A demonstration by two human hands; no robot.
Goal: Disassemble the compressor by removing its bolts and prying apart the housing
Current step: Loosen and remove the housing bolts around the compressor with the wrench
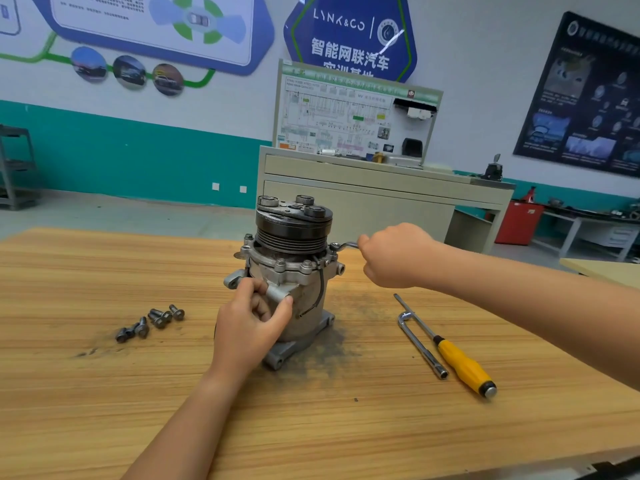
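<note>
The grey metal compressor (304, 292) stands upright on the wooden table (104, 393), its black pulley on top. My left hand (251, 327) grips a cylindrical port on the compressor's front left side. My right hand (394, 254) grips the handle of a silver wrench (344, 244), whose head sits on a bolt at the housing's right flange. Several removed bolts (152, 322) lie loose on the table to the left.
A yellow-handled screwdriver (457, 358) and an L-shaped socket wrench (420, 346) lie right of the compressor. Dark grime marks the table around its base. A beige training cabinet (363, 188) with a wiring board stands behind the table.
</note>
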